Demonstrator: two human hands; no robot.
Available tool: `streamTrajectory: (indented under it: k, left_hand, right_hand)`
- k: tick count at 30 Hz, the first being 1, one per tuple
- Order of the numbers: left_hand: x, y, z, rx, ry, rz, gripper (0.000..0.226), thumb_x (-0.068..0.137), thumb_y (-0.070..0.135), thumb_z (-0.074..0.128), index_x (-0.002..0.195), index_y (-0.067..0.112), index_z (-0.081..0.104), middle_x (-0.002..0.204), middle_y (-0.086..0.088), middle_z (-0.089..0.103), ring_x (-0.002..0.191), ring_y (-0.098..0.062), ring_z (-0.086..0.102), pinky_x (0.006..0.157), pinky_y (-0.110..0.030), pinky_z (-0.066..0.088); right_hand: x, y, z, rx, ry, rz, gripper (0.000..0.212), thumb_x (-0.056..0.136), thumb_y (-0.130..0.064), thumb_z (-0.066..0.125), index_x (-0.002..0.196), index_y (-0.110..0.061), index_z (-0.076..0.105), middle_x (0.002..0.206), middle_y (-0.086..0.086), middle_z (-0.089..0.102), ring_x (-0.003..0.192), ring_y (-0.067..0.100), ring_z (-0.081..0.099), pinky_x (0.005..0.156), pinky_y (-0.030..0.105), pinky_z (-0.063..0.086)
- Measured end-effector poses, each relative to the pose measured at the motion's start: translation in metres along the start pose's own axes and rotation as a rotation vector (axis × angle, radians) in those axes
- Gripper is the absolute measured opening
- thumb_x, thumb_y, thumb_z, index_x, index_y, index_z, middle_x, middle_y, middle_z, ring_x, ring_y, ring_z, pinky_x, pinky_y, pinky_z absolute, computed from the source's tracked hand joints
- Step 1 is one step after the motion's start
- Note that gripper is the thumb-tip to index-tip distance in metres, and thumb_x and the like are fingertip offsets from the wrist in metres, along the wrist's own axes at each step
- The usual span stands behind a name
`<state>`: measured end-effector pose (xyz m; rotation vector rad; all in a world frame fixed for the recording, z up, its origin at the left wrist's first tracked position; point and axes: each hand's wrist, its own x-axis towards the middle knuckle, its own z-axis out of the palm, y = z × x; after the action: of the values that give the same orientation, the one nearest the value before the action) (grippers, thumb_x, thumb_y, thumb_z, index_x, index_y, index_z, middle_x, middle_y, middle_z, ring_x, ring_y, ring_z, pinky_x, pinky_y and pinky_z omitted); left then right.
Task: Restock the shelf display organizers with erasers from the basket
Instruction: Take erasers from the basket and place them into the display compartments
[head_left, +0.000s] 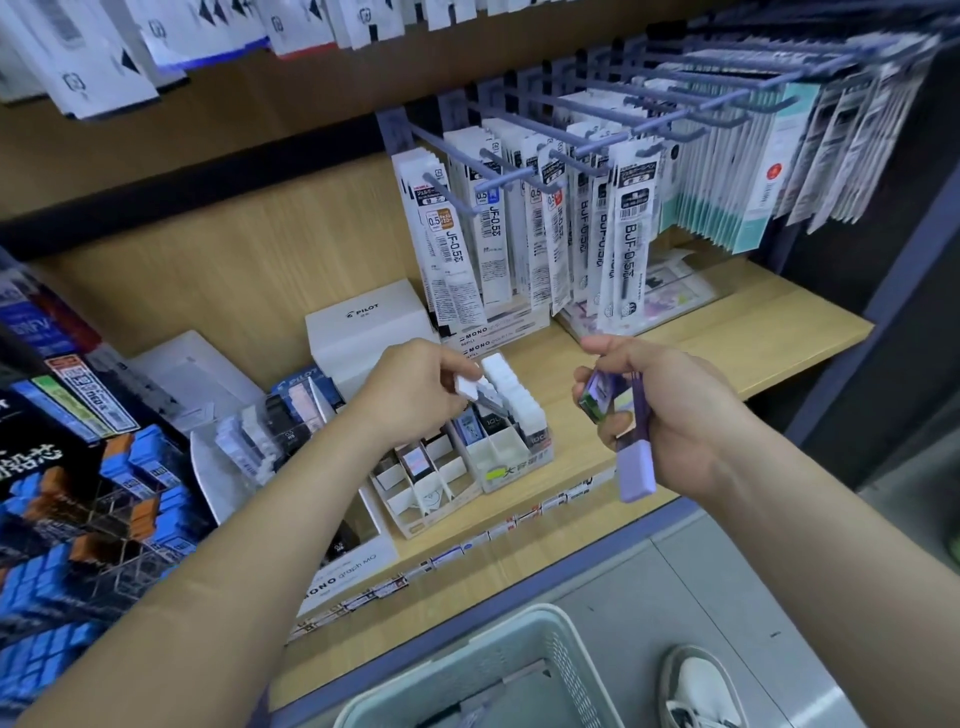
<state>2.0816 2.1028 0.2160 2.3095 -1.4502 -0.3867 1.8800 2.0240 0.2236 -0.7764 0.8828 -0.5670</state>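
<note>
My left hand (415, 389) pinches a small white eraser (470, 385) just above the rows of a white display organizer (514, 467) on the wooden shelf. White erasers (511, 387) stand packed in that organizer's right-hand row. A second cardboard organizer (426, 499) with partly filled slots sits in front and to the left. My right hand (670, 415) grips several purple erasers (631, 465) fanned out, off to the right of the organizers. The pale grey basket (519, 665) stands on the floor below the shelf.
Pen refill packs (519, 234) hang on hooks above the organizers. A white Pilot box (363, 332) stands behind them. Blue and orange boxes (104, 493) fill a rack at left. A white shoe (698, 686) is beside the basket. The shelf's front edge (519, 525) carries price labels.
</note>
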Motion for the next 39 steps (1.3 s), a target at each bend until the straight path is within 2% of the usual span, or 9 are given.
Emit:
streamTrajectory:
  k: [3, 5, 9, 14, 23, 29, 34, 37, 39]
  left_hand:
    - [0.003, -0.005, -0.003, 0.124, 0.005, 0.071, 0.013, 0.084, 0.028, 0.071, 0.095, 0.022, 0.074, 0.076, 0.006, 0.064, 0.070, -0.007, 0.054, 0.063, -0.020, 0.038]
    - [0.006, -0.006, -0.002, 0.221, 0.010, 0.103, 0.019, 0.087, 0.034, 0.067, 0.085, 0.016, 0.073, 0.075, -0.003, 0.064, 0.069, -0.014, 0.055, 0.059, -0.025, 0.040]
    - [0.013, -0.003, 0.011, 0.301, 0.081, 0.106, 0.026, 0.087, 0.035, 0.065, 0.083, 0.010, 0.071, 0.081, -0.008, 0.066, 0.078, -0.023, 0.059, 0.067, -0.033, 0.047]
    - [0.016, -0.003, 0.028, 0.198, 0.152, 0.038, 0.020, 0.083, 0.032, 0.070, 0.098, 0.019, 0.067, 0.085, -0.002, 0.064, 0.080, -0.020, 0.057, 0.065, -0.025, 0.037]
    - [0.022, -0.003, 0.030, 0.333, 0.164, 0.160, 0.026, 0.085, 0.034, 0.066, 0.109, 0.024, 0.070, 0.099, -0.002, 0.070, 0.096, -0.023, 0.061, 0.079, -0.028, 0.047]
    - [0.022, -0.006, 0.048, 0.298, 0.160, 0.155, 0.019, 0.087, 0.028, 0.064, 0.082, 0.013, 0.074, 0.083, -0.003, 0.069, 0.085, -0.020, 0.060, 0.070, -0.029, 0.044]
    - [0.021, -0.011, 0.056, 0.188, 0.221, 0.138, 0.010, 0.083, 0.024, 0.069, 0.082, 0.014, 0.072, 0.079, 0.002, 0.063, 0.080, -0.016, 0.056, 0.065, -0.027, 0.038]
    - [0.017, -0.009, 0.053, 0.198, 0.201, 0.170, 0.017, 0.086, 0.026, 0.065, 0.081, 0.012, 0.073, 0.075, 0.001, 0.059, 0.074, -0.016, 0.053, 0.061, -0.029, 0.036]
    - [0.009, -0.001, 0.044, 0.035, 0.227, 0.093, 0.027, 0.092, 0.030, 0.059, 0.080, 0.010, 0.073, 0.073, -0.004, 0.065, 0.070, -0.019, 0.057, 0.062, -0.030, 0.043]
  right_hand:
    - [0.000, -0.001, 0.000, -0.030, -0.021, -0.009, 0.025, 0.092, 0.002, 0.045, 0.101, -0.012, 0.064, 0.082, 0.011, 0.062, 0.081, 0.027, 0.052, 0.035, 0.018, 0.032]
    - [0.000, -0.001, 0.000, -0.050, -0.036, -0.022, 0.023, 0.092, 0.003, 0.050, 0.104, -0.012, 0.063, 0.084, 0.013, 0.064, 0.082, 0.027, 0.054, 0.035, 0.018, 0.032]
    - [-0.001, -0.001, -0.001, -0.024, -0.039, -0.045, 0.029, 0.089, 0.004, 0.057, 0.114, -0.011, 0.059, 0.085, 0.014, 0.069, 0.082, 0.026, 0.057, 0.035, 0.019, 0.032]
    - [-0.004, -0.001, 0.000, -0.019, -0.043, -0.072, 0.035, 0.088, 0.003, 0.061, 0.119, -0.012, 0.057, 0.093, 0.014, 0.074, 0.076, 0.021, 0.064, 0.035, 0.019, 0.031]
    - [-0.007, 0.001, 0.006, -0.064, -0.015, -0.070, 0.023, 0.088, -0.002, 0.065, 0.105, -0.017, 0.062, 0.099, 0.022, 0.072, 0.058, 0.018, 0.065, 0.036, 0.019, 0.030]
    - [-0.011, 0.006, 0.008, -0.058, -0.038, -0.053, 0.022, 0.087, -0.003, 0.066, 0.108, -0.011, 0.064, 0.058, 0.000, 0.066, 0.043, 0.010, 0.058, 0.034, 0.016, 0.027]
    - [-0.007, 0.011, 0.009, -0.106, -0.026, -0.039, 0.017, 0.085, -0.004, 0.069, 0.100, -0.011, 0.065, 0.057, -0.002, 0.063, 0.051, 0.010, 0.050, 0.033, 0.016, 0.029]
    - [-0.005, 0.013, 0.012, -0.132, -0.029, -0.046, 0.014, 0.086, -0.004, 0.068, 0.098, -0.009, 0.063, 0.060, 0.001, 0.064, 0.052, 0.010, 0.043, 0.034, 0.016, 0.028]
    - [-0.003, 0.015, 0.015, -0.130, -0.030, -0.049, 0.014, 0.087, -0.004, 0.067, 0.099, -0.009, 0.061, 0.066, 0.004, 0.065, 0.050, 0.010, 0.042, 0.035, 0.016, 0.029]
